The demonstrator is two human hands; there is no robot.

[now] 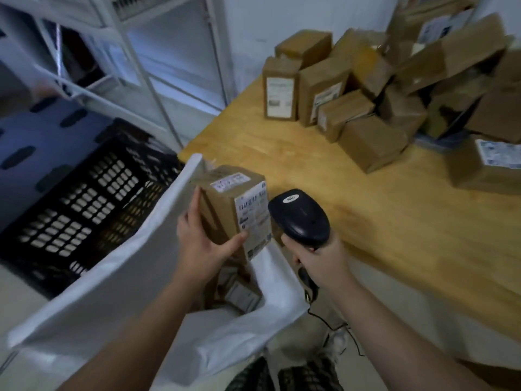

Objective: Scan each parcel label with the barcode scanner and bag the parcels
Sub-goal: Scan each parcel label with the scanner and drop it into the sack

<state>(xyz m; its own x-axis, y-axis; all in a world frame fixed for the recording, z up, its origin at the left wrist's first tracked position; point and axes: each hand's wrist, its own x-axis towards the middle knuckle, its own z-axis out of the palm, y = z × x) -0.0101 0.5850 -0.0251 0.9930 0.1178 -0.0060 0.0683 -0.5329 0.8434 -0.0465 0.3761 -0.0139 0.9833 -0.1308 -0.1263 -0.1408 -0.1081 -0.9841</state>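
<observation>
While boxes [321, 91] crowd the table [380, 221], a crate [84, 207] flanks the bag [118, 292]

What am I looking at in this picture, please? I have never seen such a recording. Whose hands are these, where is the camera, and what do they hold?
There is no machine here: a person works with bare hands. The single picture comes from a camera worn on the person's head, looking forward and down. The left hand holds a cardboard parcel, its barcode label close beside the barcode scanner, which the right hand grips. Below the parcel is an open white bag with bagged parcels inside. On the wooden table lies a pile of parcels. A black crate stands at the left.
</observation>
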